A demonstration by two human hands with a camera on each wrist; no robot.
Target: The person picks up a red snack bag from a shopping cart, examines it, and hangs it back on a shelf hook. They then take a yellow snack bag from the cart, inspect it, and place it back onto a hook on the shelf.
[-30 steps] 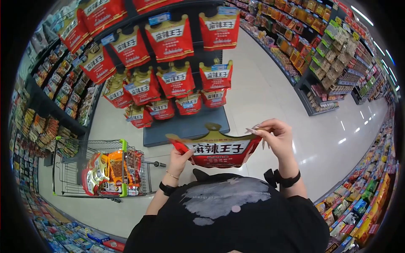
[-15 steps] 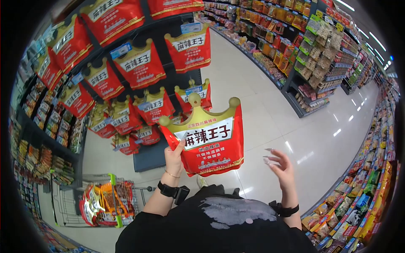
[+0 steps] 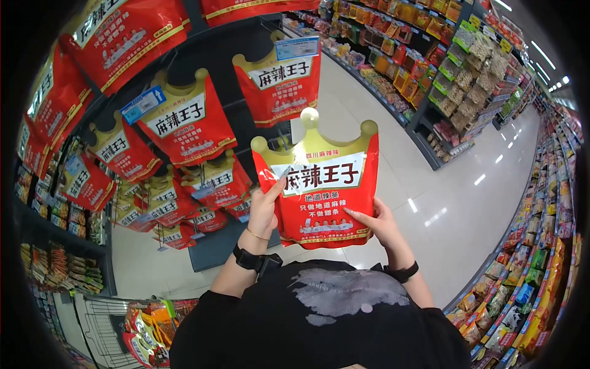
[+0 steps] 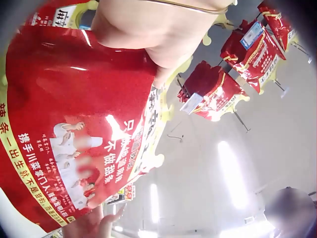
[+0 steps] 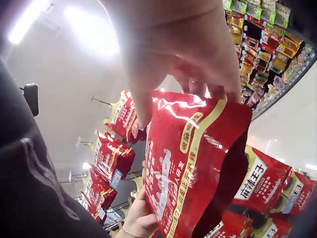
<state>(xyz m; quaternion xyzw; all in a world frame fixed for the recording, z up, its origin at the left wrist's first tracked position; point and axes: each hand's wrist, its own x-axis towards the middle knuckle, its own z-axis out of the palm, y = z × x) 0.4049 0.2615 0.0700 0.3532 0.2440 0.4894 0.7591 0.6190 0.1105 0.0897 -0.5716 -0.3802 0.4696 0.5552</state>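
A red bag with a gold crown-shaped top (image 3: 319,184) is held upright before the chest in the head view. The left hand (image 3: 265,212) grips its left side, thumb on the white label. Around its lower right edge the right hand (image 3: 382,226) is curled, thumb on the front. In the left wrist view the left hand (image 4: 148,34) lies along the bag (image 4: 74,94). The right wrist view has the right hand (image 5: 178,54) holding the bag's edge (image 5: 198,163), fingertips partly hidden.
Similar red bags (image 3: 184,123) hang on a dark rack at the left. A wire cart (image 3: 101,332) with colourful packages stands at lower left. Stocked shelves (image 3: 528,289) curve along the right, and a tiled floor (image 3: 393,160) lies between.
The right hand first let go of the bag's upper right corner, then took hold of its lower right side. The bag has turned upright, its front facing the head camera; the hanging bags appear nearer.
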